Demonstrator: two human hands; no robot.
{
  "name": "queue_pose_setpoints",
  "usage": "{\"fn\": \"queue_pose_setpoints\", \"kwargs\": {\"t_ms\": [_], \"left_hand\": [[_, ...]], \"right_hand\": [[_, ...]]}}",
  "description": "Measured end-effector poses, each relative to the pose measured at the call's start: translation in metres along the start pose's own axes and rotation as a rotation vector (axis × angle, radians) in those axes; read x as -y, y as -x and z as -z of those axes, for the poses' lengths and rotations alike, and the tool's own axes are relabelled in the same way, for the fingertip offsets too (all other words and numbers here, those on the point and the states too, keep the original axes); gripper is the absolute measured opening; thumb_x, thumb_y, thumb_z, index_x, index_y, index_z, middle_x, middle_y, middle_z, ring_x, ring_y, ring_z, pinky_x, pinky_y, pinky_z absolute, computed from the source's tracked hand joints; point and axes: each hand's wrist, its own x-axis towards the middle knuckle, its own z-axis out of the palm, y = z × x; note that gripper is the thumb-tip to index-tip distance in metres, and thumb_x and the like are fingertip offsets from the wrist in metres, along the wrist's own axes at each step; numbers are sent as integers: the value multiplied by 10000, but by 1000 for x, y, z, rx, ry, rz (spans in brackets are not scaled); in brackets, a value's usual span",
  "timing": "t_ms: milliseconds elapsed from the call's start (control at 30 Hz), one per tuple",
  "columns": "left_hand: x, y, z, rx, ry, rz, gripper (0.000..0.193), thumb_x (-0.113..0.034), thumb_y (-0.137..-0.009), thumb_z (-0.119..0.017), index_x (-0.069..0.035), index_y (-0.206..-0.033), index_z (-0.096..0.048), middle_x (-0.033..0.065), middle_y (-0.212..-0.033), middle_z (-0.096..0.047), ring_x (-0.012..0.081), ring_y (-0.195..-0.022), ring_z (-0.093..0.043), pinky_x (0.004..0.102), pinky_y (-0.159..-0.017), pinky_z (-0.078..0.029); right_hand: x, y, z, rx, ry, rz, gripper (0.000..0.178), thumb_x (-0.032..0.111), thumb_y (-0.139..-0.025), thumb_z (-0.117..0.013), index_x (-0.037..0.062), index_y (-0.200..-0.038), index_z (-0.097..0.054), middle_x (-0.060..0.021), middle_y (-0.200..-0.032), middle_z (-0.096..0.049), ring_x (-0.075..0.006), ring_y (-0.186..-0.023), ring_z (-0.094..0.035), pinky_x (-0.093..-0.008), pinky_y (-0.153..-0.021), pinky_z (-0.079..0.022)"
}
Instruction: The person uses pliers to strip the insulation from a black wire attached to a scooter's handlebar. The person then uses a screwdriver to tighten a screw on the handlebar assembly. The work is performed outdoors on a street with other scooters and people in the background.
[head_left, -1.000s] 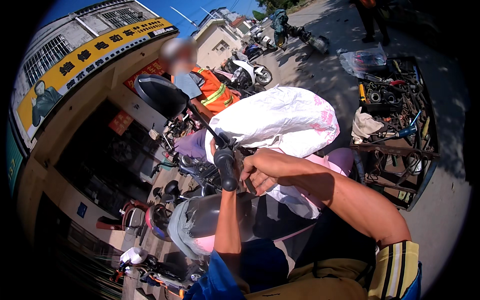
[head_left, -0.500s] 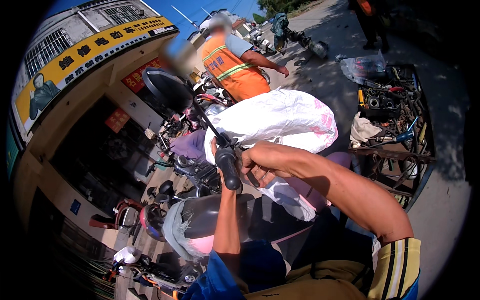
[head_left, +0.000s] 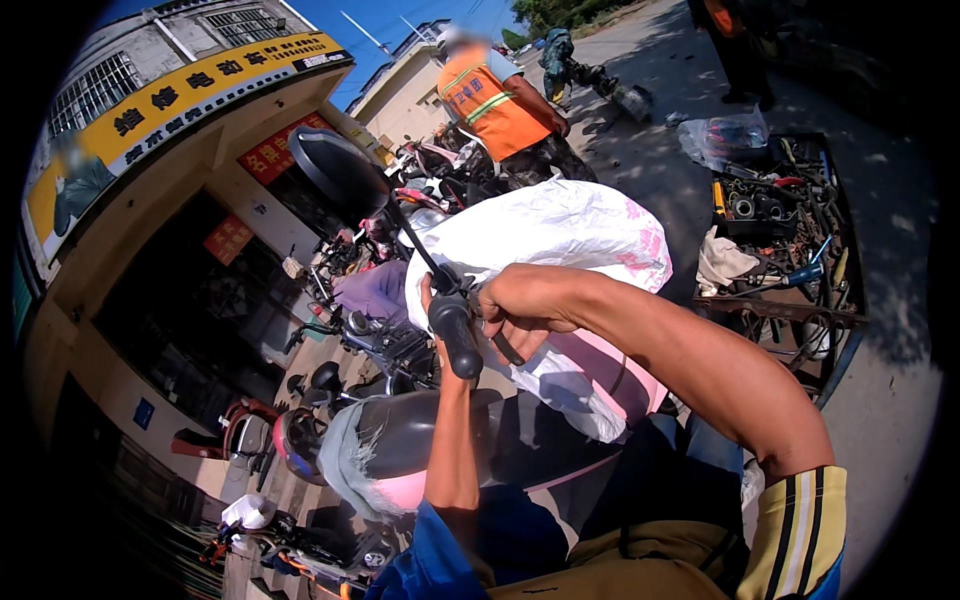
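A black handlebar grip [head_left: 456, 335] of a pink scooter points toward me, with a round black mirror [head_left: 338, 172] on a stem above it. My left hand [head_left: 430, 303] is closed about the handlebar from behind; the grip hides most of its fingers. Close on the other side, my right hand [head_left: 512, 312] has its fingers curled round a slim, dark curved piece [head_left: 507, 349], whose far end is hidden. I cannot tell whether that piece joins the handlebar. A white woven sack [head_left: 545, 232] covers the scooter's front, just beyond both hands.
The scooter's black seat [head_left: 530, 435] lies below my arms, a grey frayed cloth [head_left: 350, 460] over it. At right stands a crate of tools [head_left: 790, 215] with a plastic bag [head_left: 722, 138]. Parked scooters [head_left: 390, 345] line the left; a person in an orange vest [head_left: 495, 105] is beyond.
The person in the orange vest has moved farther off. My right wrist has lifted slightly and its elbow shifted a little right; the dark piece has tilted. My left hand stays put.
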Motion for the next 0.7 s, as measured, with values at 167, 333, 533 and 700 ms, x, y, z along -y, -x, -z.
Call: {"fn": "queue_pose_setpoints", "kwargs": {"t_ms": [167,333,533,700], "left_hand": [[-4,-1,1,-15,-39,-19,808,-38,-967,-605,-188,-1621,-155,-13,-961,-594,88,-814,-597,220,-731,-515],[-11,2,2,-15,-23,-16,837,-20,-942,-623,-160,-1620,-154,-13,-981,-585,94,-845,-587,230,-755,-509],[-13,6,2,11,-137,-105,857,-15,-921,-637,-126,-1619,-153,-31,-936,-547,89,-808,-546,234,-760,-486],[-6,5,4,18,-230,-131,851,-25,-913,-637,-104,-1615,-162,-34,-936,-532,87,-809,-527,231,-791,-470]], "right_hand": [[-8,3,-5,-27,-37,1,256,132,-892,-501,-101,-948,-591,-258,-811,-676,-341,-717,-727,-434,-691,-631],[-22,-1,-12,-42,-209,22,247,152,-892,-520,-77,-936,-601,-196,-806,-659,-303,-693,-717,-416,-676,-620],[-23,5,-12,44,-220,40,193,161,-890,-563,-18,-929,-624,-135,-890,-663,-230,-705,-668,-389,-708,-552],[-37,-2,-4,121,-356,36,170,172,-892,-580,11,-917,-631,-97,-868,-659,-195,-715,-650,-356,-653,-496]]}}
